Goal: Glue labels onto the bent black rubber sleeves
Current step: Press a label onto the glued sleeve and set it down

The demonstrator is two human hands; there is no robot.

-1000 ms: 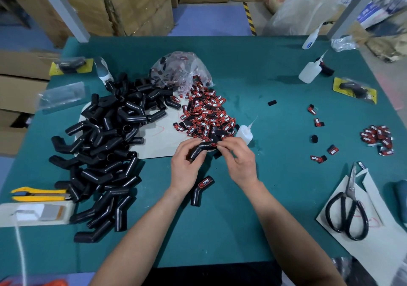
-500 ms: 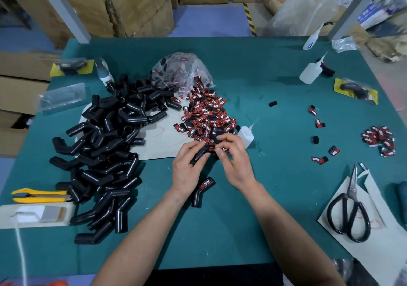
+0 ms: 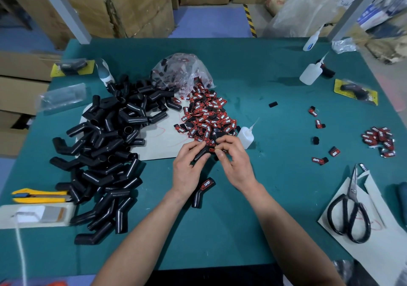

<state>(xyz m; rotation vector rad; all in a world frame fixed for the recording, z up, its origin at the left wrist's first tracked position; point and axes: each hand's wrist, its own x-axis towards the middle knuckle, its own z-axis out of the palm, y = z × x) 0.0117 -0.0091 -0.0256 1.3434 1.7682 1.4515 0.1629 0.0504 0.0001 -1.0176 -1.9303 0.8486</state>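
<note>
Teal-covered table point(image 3: 242, 230) under dim light, cardboard boxes point(image 3: 136, 10) stacked behind. At the centre, a label heap point(image 3: 207, 116) of red-and-black tags printed TAPER, spilling from a clear bag.

Just in front of the label heap, both hands raised together over the cloth. Left hand point(image 3: 187, 171) curled round the lower limb of a bent black rubber sleeve point(image 3: 201, 154), thumb across the top, fingers wrapped beneath. Right hand point(image 3: 236, 164) closed narrow on the sleeve's upper end, thumb and forefinger pinching a red label point(image 3: 211, 150) against the rubber. Label mostly hidden by the fingertips, so possibly seated already, possibly not: cannot tell.

Long axis of the sleeve slanted, low end toward the left palm, high end rising right toward the label heap. Matte black tube, fine ribbing along the visible limb, the bend tucked between the two hands.

Nearer the person than the label heap, flat on the cloth between the forearms: a finished sleeve point(image 3: 201, 192), angled, TAPER tag on its upper limb. Left of the label heap, a big pile of bare sleeves point(image 3: 105, 153). Just right of the heap's near edge, a small glue bottle point(image 3: 245, 135), nozzle tilted up and right. Well to the heap's right, black-handled scissors point(image 3: 350, 215) on paper.
</note>
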